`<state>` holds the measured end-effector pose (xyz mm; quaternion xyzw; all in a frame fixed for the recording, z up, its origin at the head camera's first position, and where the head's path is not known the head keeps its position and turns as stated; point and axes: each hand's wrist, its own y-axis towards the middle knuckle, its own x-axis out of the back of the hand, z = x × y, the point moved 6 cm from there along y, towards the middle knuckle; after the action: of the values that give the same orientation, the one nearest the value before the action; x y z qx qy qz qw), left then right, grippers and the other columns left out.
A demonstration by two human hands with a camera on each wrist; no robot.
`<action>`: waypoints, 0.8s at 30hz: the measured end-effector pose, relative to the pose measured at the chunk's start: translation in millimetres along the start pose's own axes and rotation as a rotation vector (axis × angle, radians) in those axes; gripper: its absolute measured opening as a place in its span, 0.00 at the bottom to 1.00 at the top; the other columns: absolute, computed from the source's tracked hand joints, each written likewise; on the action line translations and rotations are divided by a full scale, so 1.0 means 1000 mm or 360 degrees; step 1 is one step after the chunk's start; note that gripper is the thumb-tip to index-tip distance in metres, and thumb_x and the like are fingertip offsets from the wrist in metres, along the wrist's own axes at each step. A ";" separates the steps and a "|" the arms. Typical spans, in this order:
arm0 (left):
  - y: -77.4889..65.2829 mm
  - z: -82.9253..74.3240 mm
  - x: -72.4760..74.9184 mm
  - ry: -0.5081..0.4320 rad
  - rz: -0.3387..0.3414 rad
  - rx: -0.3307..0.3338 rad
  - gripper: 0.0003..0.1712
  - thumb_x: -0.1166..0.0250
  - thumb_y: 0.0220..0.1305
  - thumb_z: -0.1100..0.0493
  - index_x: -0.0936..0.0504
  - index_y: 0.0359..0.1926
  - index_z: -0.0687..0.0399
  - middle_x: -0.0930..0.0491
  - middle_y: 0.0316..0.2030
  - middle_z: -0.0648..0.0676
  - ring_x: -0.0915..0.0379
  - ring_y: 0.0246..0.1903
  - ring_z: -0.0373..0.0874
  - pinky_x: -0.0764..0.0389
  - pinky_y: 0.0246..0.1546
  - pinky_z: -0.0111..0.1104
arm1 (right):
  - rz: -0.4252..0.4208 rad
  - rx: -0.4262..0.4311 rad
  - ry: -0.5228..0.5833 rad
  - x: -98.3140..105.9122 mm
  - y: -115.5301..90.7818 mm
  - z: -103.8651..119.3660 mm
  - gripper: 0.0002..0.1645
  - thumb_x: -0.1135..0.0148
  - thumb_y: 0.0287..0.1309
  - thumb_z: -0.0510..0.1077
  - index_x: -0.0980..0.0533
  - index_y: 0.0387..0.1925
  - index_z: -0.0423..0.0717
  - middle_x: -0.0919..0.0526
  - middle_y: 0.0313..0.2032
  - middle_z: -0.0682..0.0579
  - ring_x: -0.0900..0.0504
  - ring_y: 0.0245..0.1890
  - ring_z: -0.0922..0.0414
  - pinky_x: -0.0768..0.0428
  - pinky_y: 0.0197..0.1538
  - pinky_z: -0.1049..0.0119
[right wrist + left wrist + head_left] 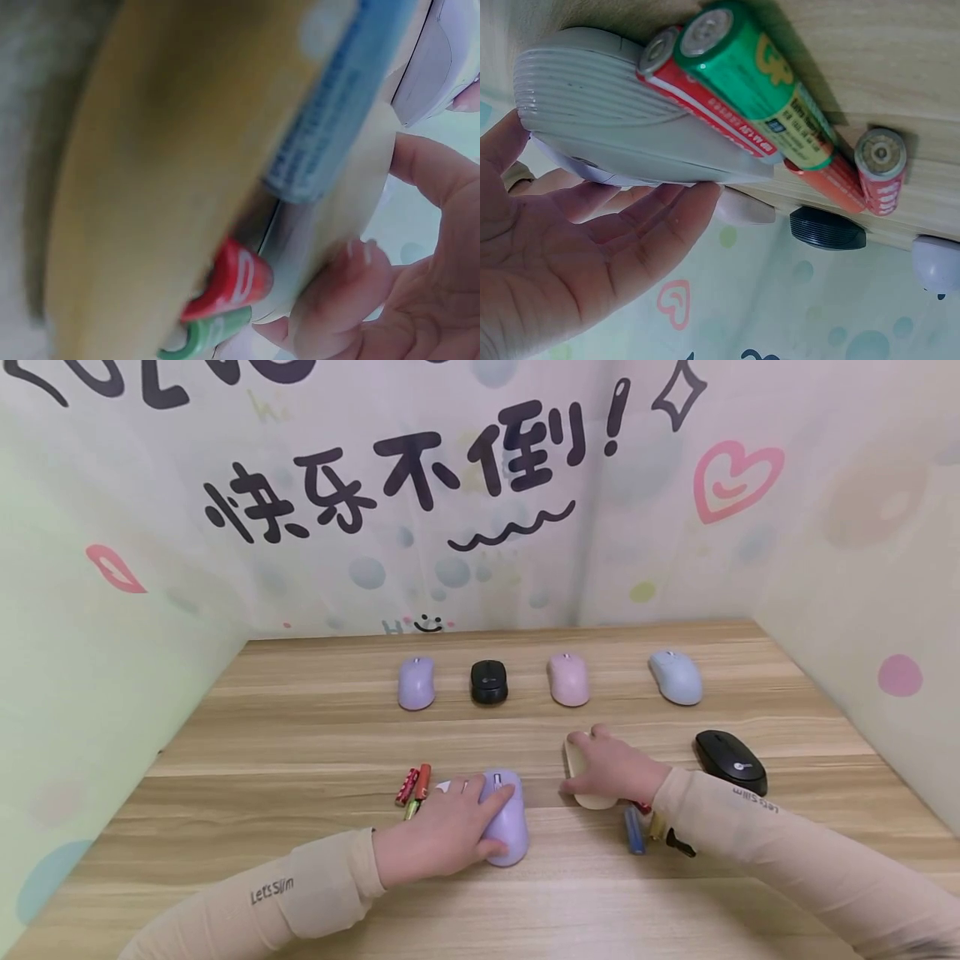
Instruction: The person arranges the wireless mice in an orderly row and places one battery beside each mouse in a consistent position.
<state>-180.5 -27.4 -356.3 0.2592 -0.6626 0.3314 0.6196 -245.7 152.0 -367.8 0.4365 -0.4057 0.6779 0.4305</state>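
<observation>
My left hand (442, 831) holds a purple mouse (512, 827) on the wooden table, thumb and index finger on its top. In the left wrist view, the ribbed pale side of this mouse (592, 90) shows, with fingertips along its edge. Beside that hand lie several batteries, among them a green one (739, 71) and an orange one (423, 781). My right hand (615, 767) grips a cream mouse (596, 799), thumb and fingers spread across it and hiding much of it. A blue battery (634, 831) lies near the right wrist, with red (232, 281) and green (217, 330) ones close by.
Along the back stand a purple mouse (416, 683), a small black mouse (489, 682), a pink mouse (568, 680) and a light blue mouse (676, 677). A larger black mouse (731, 762) sits beyond the right forearm. Printed cloth walls (480, 585) border the table.
</observation>
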 end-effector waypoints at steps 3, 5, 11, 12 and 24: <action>0.000 0.000 0.000 -0.0003 -0.0001 0.0004 0.38 0.42 0.57 0.37 0.37 0.65 0.47 0.31 0.54 0.62 0.31 0.51 0.56 0.25 0.43 0.46 | 0.0018 0.0011 -0.0002 0.001 0.000 -0.001 0.45 0.33 0.44 0.59 0.35 0.58 0.37 0.33 0.48 0.30 0.24 0.31 0.48 0.23 0.36 0.55; 0.000 0.000 -0.001 -0.0010 0.0000 0.0002 0.38 0.42 0.57 0.37 0.37 0.65 0.47 0.31 0.54 0.62 0.31 0.50 0.55 0.25 0.42 0.46 | 0.0036 0.0005 0.0007 0.005 -0.001 -0.003 0.46 0.35 0.46 0.61 0.36 0.59 0.37 0.33 0.51 0.28 0.23 0.35 0.44 0.23 0.39 0.51; -0.001 -0.001 0.001 -0.0007 -0.0012 -0.0016 0.38 0.42 0.57 0.37 0.36 0.64 0.48 0.30 0.53 0.63 0.30 0.48 0.55 0.24 0.41 0.46 | -0.0015 -0.0019 0.0052 0.035 -0.014 -0.018 0.44 0.43 0.54 0.63 0.40 0.62 0.37 0.37 0.58 0.27 0.27 0.49 0.35 0.27 0.47 0.43; -0.001 -0.001 0.001 -0.0005 -0.0013 -0.0017 0.38 0.42 0.57 0.37 0.36 0.64 0.49 0.30 0.53 0.63 0.30 0.48 0.55 0.25 0.42 0.46 | -0.0014 -0.0004 0.0036 0.038 -0.017 -0.019 0.44 0.43 0.54 0.63 0.40 0.62 0.37 0.36 0.57 0.27 0.26 0.47 0.36 0.27 0.46 0.43; 0.003 -0.003 0.000 -0.0248 0.0021 -0.0107 0.43 0.32 0.50 0.43 0.37 0.64 0.52 0.37 0.59 0.67 0.36 0.57 0.59 0.29 0.52 0.47 | 0.0102 0.0214 -0.0059 0.012 -0.034 -0.018 0.44 0.32 0.45 0.56 0.37 0.60 0.42 0.30 0.50 0.36 0.27 0.25 0.56 0.27 0.30 0.63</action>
<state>-180.6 -22.7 -356.3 0.2588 -0.7213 0.2919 0.5723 -221.4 181.7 -356.4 0.4638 -0.3810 0.7087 0.3708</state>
